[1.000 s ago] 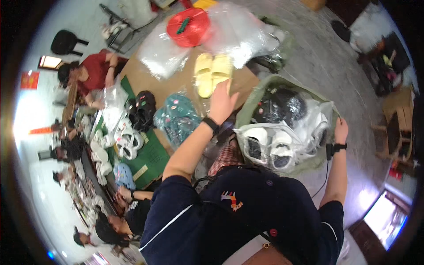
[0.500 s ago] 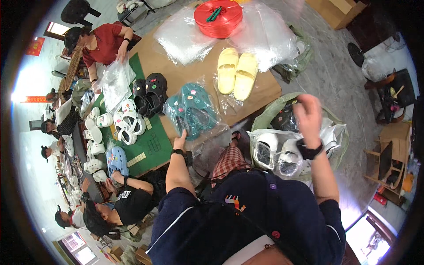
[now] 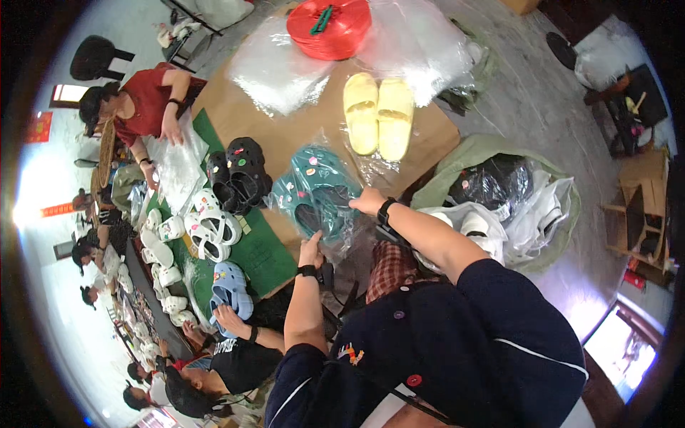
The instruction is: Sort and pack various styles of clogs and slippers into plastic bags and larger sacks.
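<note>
The teal clogs [image 3: 314,189], wrapped in a clear bag [image 3: 340,237], are on the near side of the yellow slippers [image 3: 394,118] and a little to their left, at the near edge of the tabletop [image 3: 285,128]. The left grip [image 3: 311,251] is narrow, holding the wrapped pair at its near end; the right grip [image 3: 368,201] pinches its right side. How the fingers close underneath I cannot tell, because the hands cover this. Shine on the plastic makes the outline of the clogs hard to read. To the right of the slippers, and nearer, stands a green sack [image 3: 464,153]; the right forearm [image 3: 432,239] hides part of the white footwear [image 3: 477,227] in it. Left of the slippers, the black clogs [image 3: 246,175] overlap darkly. Beyond the slippers, a red roll [image 3: 314,36] is cut off at the top of my view.
</note>
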`<state>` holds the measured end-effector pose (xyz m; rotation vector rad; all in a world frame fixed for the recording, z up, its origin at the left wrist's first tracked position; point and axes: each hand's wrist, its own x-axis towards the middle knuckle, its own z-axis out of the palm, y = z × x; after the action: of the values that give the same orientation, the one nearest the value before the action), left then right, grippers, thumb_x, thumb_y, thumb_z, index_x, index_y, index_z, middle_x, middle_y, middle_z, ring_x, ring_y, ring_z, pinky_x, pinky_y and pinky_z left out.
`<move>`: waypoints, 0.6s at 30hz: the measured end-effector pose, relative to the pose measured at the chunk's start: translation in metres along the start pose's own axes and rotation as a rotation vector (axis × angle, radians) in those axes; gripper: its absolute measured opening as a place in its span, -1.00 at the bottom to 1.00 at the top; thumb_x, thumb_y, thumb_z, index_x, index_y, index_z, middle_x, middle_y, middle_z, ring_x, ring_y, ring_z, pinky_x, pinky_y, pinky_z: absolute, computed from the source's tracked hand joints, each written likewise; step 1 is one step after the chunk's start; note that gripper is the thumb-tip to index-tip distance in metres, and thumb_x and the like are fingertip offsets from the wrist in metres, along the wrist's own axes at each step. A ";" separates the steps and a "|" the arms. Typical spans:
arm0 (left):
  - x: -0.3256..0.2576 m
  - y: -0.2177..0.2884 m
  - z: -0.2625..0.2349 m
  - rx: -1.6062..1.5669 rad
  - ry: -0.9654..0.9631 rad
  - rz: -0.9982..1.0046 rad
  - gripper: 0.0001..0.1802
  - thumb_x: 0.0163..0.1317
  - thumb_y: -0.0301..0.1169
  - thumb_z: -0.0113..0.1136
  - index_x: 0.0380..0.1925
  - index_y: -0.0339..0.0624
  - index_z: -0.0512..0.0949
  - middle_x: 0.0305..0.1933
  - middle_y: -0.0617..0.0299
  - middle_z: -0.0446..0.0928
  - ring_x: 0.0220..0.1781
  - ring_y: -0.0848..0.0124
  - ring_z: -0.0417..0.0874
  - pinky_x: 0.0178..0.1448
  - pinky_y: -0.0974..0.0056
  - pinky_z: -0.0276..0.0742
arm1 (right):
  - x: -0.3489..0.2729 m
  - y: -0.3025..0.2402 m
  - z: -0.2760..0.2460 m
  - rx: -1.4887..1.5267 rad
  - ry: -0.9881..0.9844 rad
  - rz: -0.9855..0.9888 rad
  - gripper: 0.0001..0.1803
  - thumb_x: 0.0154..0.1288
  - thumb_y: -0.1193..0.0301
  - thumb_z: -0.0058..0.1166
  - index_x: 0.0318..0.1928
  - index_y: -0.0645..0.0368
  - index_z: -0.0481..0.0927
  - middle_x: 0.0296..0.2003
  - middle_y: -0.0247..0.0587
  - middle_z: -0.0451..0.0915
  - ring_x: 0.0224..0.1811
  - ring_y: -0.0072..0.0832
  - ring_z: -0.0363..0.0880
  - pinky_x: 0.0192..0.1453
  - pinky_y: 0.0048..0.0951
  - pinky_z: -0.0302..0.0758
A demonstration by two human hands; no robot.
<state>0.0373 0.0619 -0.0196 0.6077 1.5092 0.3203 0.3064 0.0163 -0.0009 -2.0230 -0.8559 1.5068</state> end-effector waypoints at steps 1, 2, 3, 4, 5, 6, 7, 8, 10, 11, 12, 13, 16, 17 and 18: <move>-0.018 0.007 0.014 -0.034 -0.053 0.040 -0.67 0.16 -0.39 0.24 -0.16 -0.25 0.36 -0.41 0.16 0.49 -0.49 0.26 0.58 -0.54 0.20 0.44 | -0.019 -0.010 -0.019 0.108 -0.066 0.051 -0.42 -0.14 0.09 0.23 -0.39 0.49 0.59 -0.36 0.24 0.60 -0.24 -0.07 0.61 -0.15 -0.18 0.49; -0.036 0.015 0.028 -0.066 -0.113 0.091 -0.68 0.18 -0.40 0.22 -0.15 -0.22 0.35 -0.42 0.19 0.49 -0.48 0.22 0.59 -0.57 0.21 0.42 | -0.026 -0.009 -0.032 0.071 -0.094 0.103 -0.38 -0.21 0.09 0.27 -0.29 0.46 0.59 -0.34 0.19 0.60 -0.26 -0.10 0.60 -0.17 -0.21 0.50; -0.044 0.019 0.026 -0.029 -0.121 0.096 -0.68 0.17 -0.43 0.21 -0.15 -0.19 0.32 -0.42 0.23 0.45 -0.53 0.30 0.53 -0.58 0.26 0.39 | -0.026 0.002 -0.033 0.129 -0.047 0.074 -0.35 -0.24 0.09 0.28 -0.24 0.45 0.58 -0.31 0.19 0.60 -0.24 -0.09 0.59 -0.16 -0.21 0.50; -0.054 0.019 0.028 -0.017 -0.123 0.168 -0.69 0.16 -0.45 0.21 -0.16 -0.16 0.33 -0.32 0.21 0.47 -0.48 0.34 0.51 -0.56 0.28 0.40 | -0.029 0.015 -0.034 0.186 0.007 0.046 -0.30 -0.27 0.09 0.29 -0.18 0.45 0.56 -0.27 0.20 0.60 -0.23 -0.08 0.59 -0.16 -0.22 0.51; -0.070 0.024 0.031 -0.022 -0.141 0.157 -0.66 0.15 -0.48 0.20 -0.10 -0.14 0.33 -0.21 0.21 0.45 -0.37 0.36 0.52 -0.54 0.30 0.40 | -0.051 0.009 -0.041 0.164 0.060 -0.008 -0.27 -0.26 0.11 0.30 -0.11 0.45 0.53 -0.20 0.23 0.58 -0.16 -0.06 0.58 -0.11 -0.21 0.50; -0.076 0.028 0.022 0.086 -0.220 0.150 -0.61 0.15 -0.51 0.20 -0.04 -0.13 0.31 -0.14 0.21 0.45 -0.26 0.35 0.54 -0.48 0.30 0.45 | -0.076 -0.001 -0.054 0.137 0.123 -0.061 -0.23 -0.26 0.13 0.30 -0.04 0.45 0.50 -0.14 0.26 0.55 -0.09 -0.04 0.56 -0.06 -0.21 0.50; -0.116 0.044 0.059 0.037 -0.291 0.249 -0.55 0.15 -0.53 0.19 0.03 -0.14 0.28 -0.10 0.18 0.45 -0.23 0.35 0.55 -0.44 0.32 0.47 | -0.084 0.013 -0.069 0.214 0.064 -0.159 -0.17 -0.22 0.17 0.30 0.07 0.47 0.41 -0.03 0.34 0.47 0.05 0.01 0.48 0.11 -0.23 0.43; -0.119 0.042 0.051 0.099 -0.324 0.341 -0.49 0.16 -0.52 0.17 0.11 -0.15 0.26 -0.01 0.12 0.44 -0.11 0.32 0.55 -0.25 0.27 0.54 | -0.100 0.016 -0.060 0.262 0.234 -0.205 -0.09 -0.14 0.23 0.26 0.21 0.45 0.22 0.10 0.35 0.36 0.18 0.03 0.36 0.26 -0.25 0.30; -0.139 0.048 0.080 0.145 -0.424 0.537 -0.42 0.16 -0.51 0.17 0.18 -0.22 0.20 0.06 0.07 0.42 0.00 0.28 0.52 -0.01 0.20 0.51 | -0.159 0.002 -0.100 0.474 0.183 -0.235 -0.03 -0.10 0.30 0.23 0.28 0.43 0.04 0.17 0.32 0.25 0.24 -0.02 0.26 0.34 -0.28 0.20; -0.157 0.057 0.097 0.155 -0.455 0.530 -0.42 0.16 -0.51 0.17 0.18 -0.22 0.20 0.06 0.07 0.42 0.00 0.28 0.52 -0.01 0.20 0.51 | -0.184 0.007 -0.115 0.504 0.270 -0.345 -0.04 -0.08 0.33 0.22 0.29 0.41 0.01 0.15 0.26 0.25 0.23 -0.06 0.26 0.35 -0.29 0.18; -0.175 0.069 0.120 0.347 -0.515 0.589 -0.41 0.13 -0.56 0.16 0.18 -0.29 0.19 0.07 0.06 0.42 0.04 0.28 0.49 0.09 0.21 0.44 | -0.206 0.019 -0.127 0.527 0.352 -0.462 -0.05 -0.06 0.36 0.21 0.30 0.39 -0.02 0.14 0.20 0.25 0.23 -0.10 0.26 0.36 -0.29 0.17; -0.188 0.076 0.146 0.541 -0.577 0.651 -0.39 0.10 -0.60 0.15 0.17 -0.35 0.18 0.07 0.06 0.42 0.08 0.27 0.46 0.19 0.22 0.37 | -0.220 0.044 -0.135 0.411 0.540 -0.591 -0.07 -0.07 0.36 0.21 0.28 0.37 0.02 0.15 0.10 0.22 0.24 -0.16 0.21 0.36 -0.29 0.14; -0.214 0.067 0.211 0.735 -0.725 0.870 -0.47 0.07 -0.46 0.23 0.04 -0.37 0.30 0.02 0.04 0.44 0.02 0.26 0.47 0.14 0.20 0.39 | -0.304 0.080 -0.167 0.452 0.637 -0.453 0.08 -0.08 0.45 0.19 0.41 0.32 -0.17 0.39 0.08 -0.04 0.47 -0.21 -0.10 0.49 -0.29 -0.13; -0.230 0.065 0.237 0.784 -0.859 0.943 -0.44 0.06 -0.47 0.24 0.06 -0.38 0.27 -0.02 0.04 0.44 0.00 0.23 0.48 0.14 0.16 0.38 | -0.323 0.107 -0.168 0.520 0.683 -0.425 0.07 -0.06 0.49 0.16 0.42 0.31 -0.19 0.39 0.05 -0.03 0.47 -0.25 -0.10 0.48 -0.32 -0.11; -0.247 0.060 0.257 0.825 -0.902 0.942 -0.38 0.05 -0.45 0.26 0.09 -0.39 0.23 -0.04 0.03 0.44 0.01 0.20 0.46 0.16 0.15 0.36 | -0.343 0.121 -0.166 0.826 0.684 -0.403 0.03 -0.04 0.52 0.14 0.42 0.29 -0.15 0.37 0.01 0.05 0.44 -0.30 -0.03 0.47 -0.37 -0.08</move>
<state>0.2862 -0.0712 0.2068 1.8323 0.3340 0.0679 0.4213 -0.3157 0.1899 -1.4425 -0.2495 0.6694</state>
